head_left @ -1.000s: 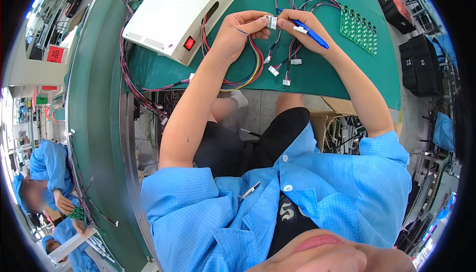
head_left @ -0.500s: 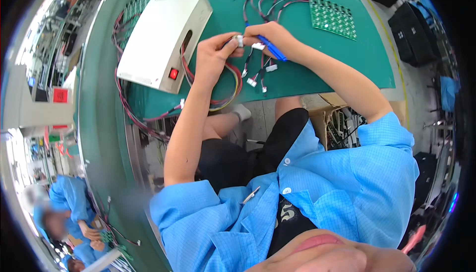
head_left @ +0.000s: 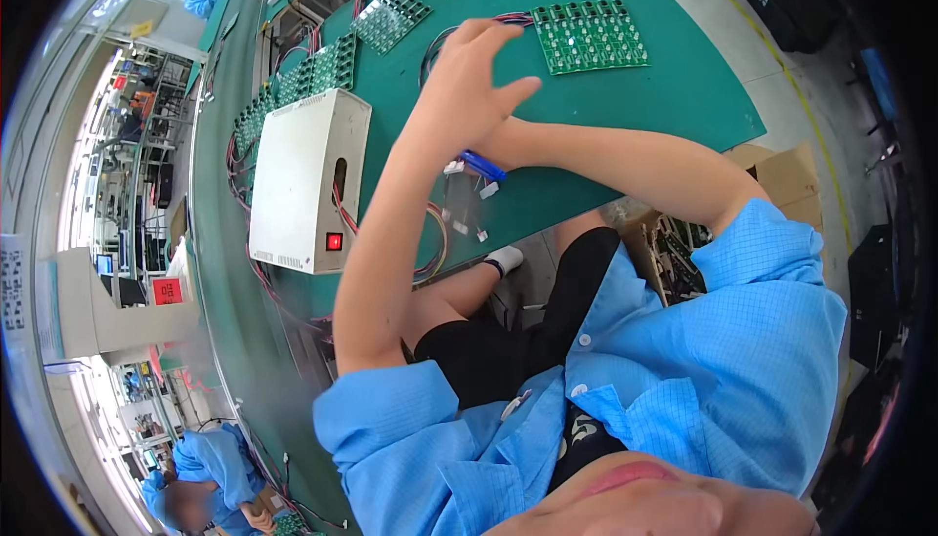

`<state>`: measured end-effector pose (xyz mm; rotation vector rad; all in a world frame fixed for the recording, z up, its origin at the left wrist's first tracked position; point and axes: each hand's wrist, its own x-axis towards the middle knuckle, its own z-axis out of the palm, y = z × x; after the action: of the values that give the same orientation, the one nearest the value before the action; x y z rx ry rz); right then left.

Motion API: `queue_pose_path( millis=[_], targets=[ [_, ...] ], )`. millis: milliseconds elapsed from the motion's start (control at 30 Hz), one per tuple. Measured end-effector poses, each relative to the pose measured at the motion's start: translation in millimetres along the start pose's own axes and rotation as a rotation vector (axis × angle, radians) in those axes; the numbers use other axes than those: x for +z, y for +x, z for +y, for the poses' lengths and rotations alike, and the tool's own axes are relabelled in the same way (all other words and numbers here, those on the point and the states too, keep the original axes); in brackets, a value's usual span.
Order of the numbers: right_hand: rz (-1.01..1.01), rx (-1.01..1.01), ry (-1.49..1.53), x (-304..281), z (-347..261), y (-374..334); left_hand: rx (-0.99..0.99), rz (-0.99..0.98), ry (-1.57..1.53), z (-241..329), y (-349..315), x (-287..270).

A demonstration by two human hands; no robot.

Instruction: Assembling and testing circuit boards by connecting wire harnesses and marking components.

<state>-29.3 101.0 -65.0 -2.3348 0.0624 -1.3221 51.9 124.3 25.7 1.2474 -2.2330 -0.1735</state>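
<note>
My left hand is stretched out over the green mat, thumb and fingers apart, with nothing visible in it. It crosses above my right hand, whose fingers are mostly hidden behind it. A blue pen-like tool sticks out from under my right hand, which appears to hold it. Several white connectors on thin leads lie just below the hands, some blurred. Beyond my left fingertips is a green circuit board with rows of components, and its wire bundle passes behind that hand.
A white box with a red switch and cables stands at the left. More circuit boards lie along the far side of the green table. A cardboard box holds parts at the right. A co-worker sits lower left.
My left hand has let go of the white connector, opened and reached outward over my right hand. My right hand has drawn in with the blue tool. The whole view has shifted.
</note>
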Motion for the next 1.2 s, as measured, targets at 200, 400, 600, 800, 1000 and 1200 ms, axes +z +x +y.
queue_pose_path(
  millis=[200, 400, 600, 800, 1000, 1200],
  targets=[
    [-0.351, 0.245, 0.231, -3.9, -2.9, 2.0, -0.024, -0.510, 0.071, -40.8, 79.7, 44.4],
    [-0.456, 0.247, 0.171, -10.7, -5.5, 5.4, 0.108, -0.528, 0.011, -64.0, 91.3, 61.8],
    [-0.502, 0.232, 0.125, -13.5, -13.8, 8.2, 0.049, -0.513, 0.082, -59.1, 75.4, 59.2],
    [-0.457, 0.224, 0.135, -14.2, -15.1, 6.7, 0.082, -0.465, 0.121, -58.5, 69.0, 59.0],
    [-0.356, 0.205, 0.151, -11.3, -15.1, 4.0, 0.079, -0.401, 0.219, -54.2, 69.1, 58.3],
    [-0.382, 0.181, 0.131, -10.4, -8.8, 0.3, 0.090, -0.488, 0.259, -44.3, 77.2, 52.8]
  ],
)
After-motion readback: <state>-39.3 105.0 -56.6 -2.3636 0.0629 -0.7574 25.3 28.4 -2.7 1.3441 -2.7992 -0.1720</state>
